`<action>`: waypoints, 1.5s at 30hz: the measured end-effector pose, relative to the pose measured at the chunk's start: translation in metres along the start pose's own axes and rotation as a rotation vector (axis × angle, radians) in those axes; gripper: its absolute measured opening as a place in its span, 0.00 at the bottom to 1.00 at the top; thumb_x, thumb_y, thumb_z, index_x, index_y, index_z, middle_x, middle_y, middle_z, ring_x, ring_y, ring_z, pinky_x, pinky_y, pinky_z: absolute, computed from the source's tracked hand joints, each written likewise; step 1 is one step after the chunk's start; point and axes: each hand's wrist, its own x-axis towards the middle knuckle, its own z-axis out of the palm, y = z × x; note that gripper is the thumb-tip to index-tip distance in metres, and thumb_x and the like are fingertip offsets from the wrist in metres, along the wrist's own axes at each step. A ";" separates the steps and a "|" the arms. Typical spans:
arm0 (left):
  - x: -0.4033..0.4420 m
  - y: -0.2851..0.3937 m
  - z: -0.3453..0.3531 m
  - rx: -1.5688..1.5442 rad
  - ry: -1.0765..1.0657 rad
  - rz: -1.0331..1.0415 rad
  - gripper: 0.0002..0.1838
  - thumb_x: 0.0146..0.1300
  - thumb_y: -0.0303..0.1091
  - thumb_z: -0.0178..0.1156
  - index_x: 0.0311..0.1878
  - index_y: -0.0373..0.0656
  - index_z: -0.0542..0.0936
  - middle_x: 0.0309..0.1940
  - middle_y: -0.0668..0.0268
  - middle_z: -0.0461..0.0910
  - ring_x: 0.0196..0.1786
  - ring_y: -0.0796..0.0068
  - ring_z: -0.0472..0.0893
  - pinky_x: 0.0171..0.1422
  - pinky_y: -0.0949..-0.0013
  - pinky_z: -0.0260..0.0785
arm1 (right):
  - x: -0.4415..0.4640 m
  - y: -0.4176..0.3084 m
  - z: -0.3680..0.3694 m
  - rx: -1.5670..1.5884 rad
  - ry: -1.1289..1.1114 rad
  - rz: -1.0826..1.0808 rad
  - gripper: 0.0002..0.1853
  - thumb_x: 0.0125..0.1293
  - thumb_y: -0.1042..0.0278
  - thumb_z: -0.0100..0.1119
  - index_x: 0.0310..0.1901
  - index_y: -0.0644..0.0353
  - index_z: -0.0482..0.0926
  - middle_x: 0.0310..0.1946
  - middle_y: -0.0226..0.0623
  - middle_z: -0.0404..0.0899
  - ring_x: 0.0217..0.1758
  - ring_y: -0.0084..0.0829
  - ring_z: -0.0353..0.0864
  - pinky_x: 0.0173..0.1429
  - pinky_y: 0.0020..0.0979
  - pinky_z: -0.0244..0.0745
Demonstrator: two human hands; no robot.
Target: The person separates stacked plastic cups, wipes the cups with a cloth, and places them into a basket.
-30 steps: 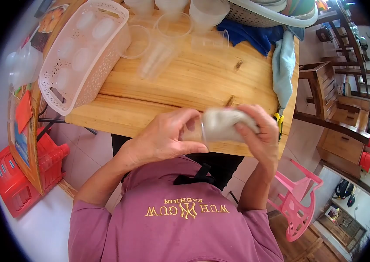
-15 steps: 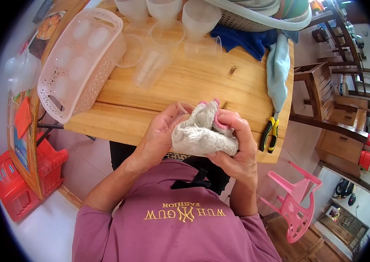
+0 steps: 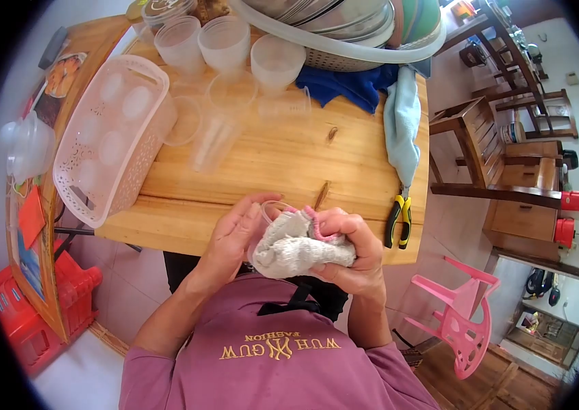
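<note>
Close to my body, at the table's front edge, my left hand (image 3: 231,236) is wrapped round a clear plastic cup (image 3: 270,207). Most of the cup is hidden by my fingers and by a bunched white knitted glove (image 3: 286,249) with pink edging. My right hand (image 3: 354,249) grips the glove and presses it against the cup; whether part of it is inside the cup I cannot tell. Several clear plastic cups lie on the wooden table (image 3: 262,164) beyond my hands, among them a cup (image 3: 214,140) on its side.
A pink perforated basket (image 3: 67,174) with several cups stands on the left. Stacked cups (image 3: 224,41) and a large basket of dishes (image 3: 344,48) are at the back. A blue cloth (image 3: 347,85), a light blue towel (image 3: 402,116) and yellow-black pliers (image 3: 399,222) lie right.
The view has shifted, so the table's contents appear lower and further left. The glove has turned slightly in my right hand, and more of the cup's rim shows. Both hands keep their hold.
</note>
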 end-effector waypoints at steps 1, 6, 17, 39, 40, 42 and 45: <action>-0.002 0.004 0.002 -0.003 0.001 0.029 0.32 0.76 0.58 0.44 0.63 0.36 0.72 0.56 0.58 0.78 0.59 0.69 0.78 0.65 0.64 0.71 | 0.001 0.000 0.001 -0.004 0.004 -0.004 0.23 0.52 0.79 0.74 0.49 0.64 0.75 0.47 0.44 0.79 0.50 0.36 0.80 0.55 0.32 0.73; -0.003 0.010 0.000 0.004 -0.003 -0.031 0.26 0.77 0.52 0.49 0.62 0.37 0.71 0.52 0.59 0.80 0.54 0.73 0.81 0.60 0.68 0.74 | 0.010 -0.011 0.008 -0.133 -0.109 -0.007 0.24 0.52 0.79 0.72 0.52 0.63 0.75 0.49 0.46 0.79 0.51 0.42 0.81 0.54 0.35 0.76; 0.003 0.006 0.002 -0.599 -0.083 -0.150 0.35 0.74 0.62 0.43 0.53 0.34 0.77 0.51 0.54 0.80 0.56 0.58 0.80 0.67 0.55 0.70 | 0.003 -0.008 -0.012 -0.105 -0.074 0.037 0.25 0.52 0.79 0.71 0.53 0.63 0.75 0.52 0.47 0.80 0.53 0.42 0.81 0.57 0.35 0.75; -0.004 0.007 -0.008 -0.508 -0.160 -0.105 0.41 0.73 0.67 0.41 0.60 0.31 0.74 0.59 0.49 0.77 0.65 0.56 0.75 0.72 0.54 0.64 | 0.009 -0.007 -0.004 -0.052 -0.007 0.030 0.22 0.52 0.80 0.72 0.49 0.65 0.77 0.48 0.46 0.80 0.50 0.37 0.81 0.54 0.32 0.74; -0.005 0.010 -0.006 -0.538 -0.158 -0.150 0.42 0.73 0.67 0.39 0.61 0.30 0.74 0.59 0.49 0.77 0.64 0.56 0.75 0.72 0.54 0.65 | 0.009 -0.006 -0.003 -0.039 -0.002 0.015 0.21 0.52 0.80 0.72 0.48 0.65 0.76 0.48 0.47 0.80 0.50 0.37 0.80 0.54 0.33 0.74; -0.005 0.008 -0.003 -0.569 -0.153 -0.193 0.42 0.73 0.67 0.38 0.61 0.30 0.73 0.60 0.49 0.77 0.64 0.55 0.76 0.71 0.53 0.66 | 0.012 -0.006 0.001 -0.037 -0.004 0.004 0.21 0.53 0.80 0.72 0.48 0.65 0.76 0.48 0.47 0.80 0.50 0.38 0.80 0.54 0.33 0.74; -0.002 0.001 -0.003 -0.457 -0.079 -0.116 0.40 0.74 0.65 0.39 0.63 0.30 0.71 0.57 0.50 0.78 0.61 0.59 0.78 0.68 0.56 0.69 | 0.014 -0.009 0.005 -0.037 -0.004 -0.011 0.21 0.52 0.79 0.72 0.48 0.65 0.76 0.48 0.47 0.81 0.50 0.38 0.80 0.54 0.34 0.74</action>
